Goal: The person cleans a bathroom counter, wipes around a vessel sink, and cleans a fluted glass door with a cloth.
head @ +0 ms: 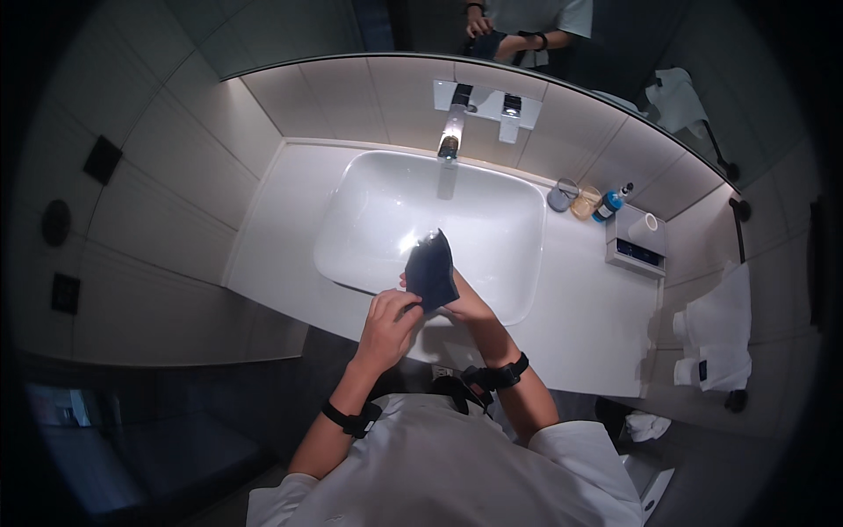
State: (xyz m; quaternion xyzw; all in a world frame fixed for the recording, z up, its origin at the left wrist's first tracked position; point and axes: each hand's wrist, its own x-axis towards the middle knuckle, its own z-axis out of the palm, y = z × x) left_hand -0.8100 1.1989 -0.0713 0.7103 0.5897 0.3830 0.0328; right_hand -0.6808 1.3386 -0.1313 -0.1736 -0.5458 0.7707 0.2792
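Observation:
A dark navy piece of cloth (431, 273) is held up over the front part of the white washbasin (507, 290). My left hand (390, 326) pinches its lower left corner between thumb and fingers. Behind and beneath the cloth is my right hand (466, 300), which holds it from the right side. Most of the right hand's fingers are hidden by the cloth, though fingertips show past its left edge. Both hands are near the basin's front rim. At the back, a chrome wall-mounted faucet (453, 128) reaches over the basin.
Right of the basin stand two glass tumblers (563, 195), a blue pump bottle (609, 205) and a grey box (635, 230) with a white cup (642, 227) on it. White towels (721, 329) hang on the right wall. A mirror (421, 29) spans the back wall.

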